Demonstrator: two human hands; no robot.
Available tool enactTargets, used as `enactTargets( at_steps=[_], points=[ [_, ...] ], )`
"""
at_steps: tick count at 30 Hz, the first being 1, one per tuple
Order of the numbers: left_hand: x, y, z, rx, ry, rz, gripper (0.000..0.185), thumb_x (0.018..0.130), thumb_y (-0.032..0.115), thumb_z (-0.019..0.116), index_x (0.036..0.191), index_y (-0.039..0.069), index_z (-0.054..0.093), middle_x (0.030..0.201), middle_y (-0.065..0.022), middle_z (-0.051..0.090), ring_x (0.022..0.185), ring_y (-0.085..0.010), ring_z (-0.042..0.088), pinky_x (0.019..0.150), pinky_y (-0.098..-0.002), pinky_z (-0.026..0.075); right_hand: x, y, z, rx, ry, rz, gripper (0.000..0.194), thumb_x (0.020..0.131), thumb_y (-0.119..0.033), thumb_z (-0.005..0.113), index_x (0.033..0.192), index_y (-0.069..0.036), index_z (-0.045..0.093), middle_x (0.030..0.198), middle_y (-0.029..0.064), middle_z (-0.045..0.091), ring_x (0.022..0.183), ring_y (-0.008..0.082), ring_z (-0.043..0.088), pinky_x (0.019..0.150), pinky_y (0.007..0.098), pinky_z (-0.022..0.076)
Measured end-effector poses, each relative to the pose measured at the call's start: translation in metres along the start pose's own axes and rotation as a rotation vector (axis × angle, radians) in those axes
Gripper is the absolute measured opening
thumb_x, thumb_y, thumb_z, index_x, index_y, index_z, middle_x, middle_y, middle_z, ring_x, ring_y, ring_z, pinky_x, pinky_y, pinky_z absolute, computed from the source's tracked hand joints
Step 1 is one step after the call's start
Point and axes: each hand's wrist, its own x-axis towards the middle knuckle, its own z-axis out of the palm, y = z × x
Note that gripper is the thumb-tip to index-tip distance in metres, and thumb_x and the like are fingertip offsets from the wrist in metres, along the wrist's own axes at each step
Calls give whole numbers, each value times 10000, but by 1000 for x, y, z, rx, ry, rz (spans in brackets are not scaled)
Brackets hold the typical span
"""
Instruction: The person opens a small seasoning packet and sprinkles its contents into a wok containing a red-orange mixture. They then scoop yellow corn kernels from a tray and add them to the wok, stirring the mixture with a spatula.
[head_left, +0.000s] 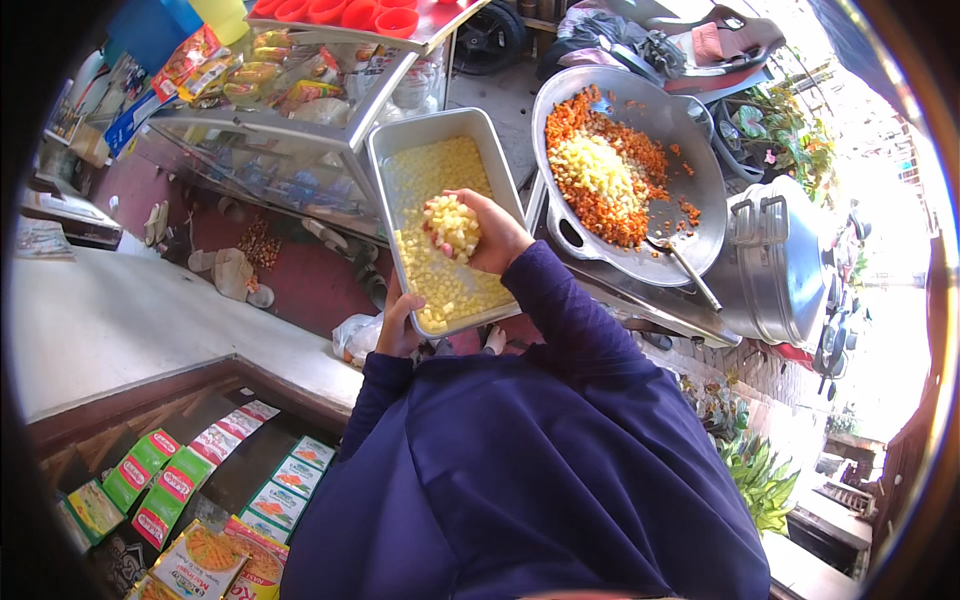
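My left hand (400, 321) grips the near left corner of a rectangular metal pan (377, 154), thumb over the rim. Small pale-yellow cubes (442, 163), perhaps diced potato, lie spread through the pan in cloudy liquid. Above them my right hand (491, 232) is cupped around a heap of the same cubes (452, 225). To the right stands a large metal wok (679, 225). It holds an orange-red crumbly food mixture (577, 214) with a mound of pale cubes (598, 171) on top. A metal ladle (690, 270) rests in the wok, its handle over the near rim.
A glass display case (262, 124) with packaged snacks stands at the left, red cups (330, 11) on its top. Beside the wok is a large metal steamer pot (772, 259). Seasoning packets (161, 480) hang at the lower left. A parked motorcycle (675, 45) stands behind the wok.
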Motion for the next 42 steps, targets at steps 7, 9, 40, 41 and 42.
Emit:
enactTargets(
  at_steps=[7, 9, 40, 41, 42],
  points=[
    [0, -1, -4, 26, 14, -28, 755, 669, 67, 489, 1391, 26, 272, 1283, -176, 451, 1150, -291, 511, 958, -394, 456, -9, -4, 10, 25, -4, -4, 302, 948, -306, 395, 1031, -77, 574, 929, 79, 630, 754, 194, 613, 583, 280, 523],
    [-1, -2, -5, 57, 78, -67, 729, 677, 94, 493, 1371, 3, 291, 1271, -186, 454, 1136, -301, 521, 947, -402, 465, -9, -4, 13, 3, 24, -9, 305, 949, -309, 394, 1031, -77, 573, 929, 69, 631, 755, 190, 614, 587, 278, 526],
    [6, -9, -10, 1, -24, -108, 749, 680, 77, 500, 1393, 23, 274, 1250, -171, 457, 1132, -295, 517, 939, -391, 474, -80, -83, -4, 85, -201, -296, 332, 905, -290, 461, 1104, -30, 519, 1005, 137, 560, 792, 188, 559, 611, 261, 511],
    [6, -9, -10, 23, 34, -131, 758, 677, 81, 505, 1396, 25, 272, 1259, -170, 453, 1142, -295, 509, 947, -393, 467, -94, -99, -16, 80, -143, -416, 317, 902, -266, 477, 1108, -29, 522, 993, 127, 569, 791, 187, 566, 621, 267, 513],
    [6, -9, -9, 26, 40, -133, 767, 674, 84, 511, 1399, 26, 269, 1267, -168, 450, 1151, -296, 502, 955, -395, 460, -107, -119, -31, 50, -119, -484, 302, 901, -250, 495, 1104, -28, 522, 988, 119, 581, 786, 188, 573, 625, 274, 515]
  ],
)
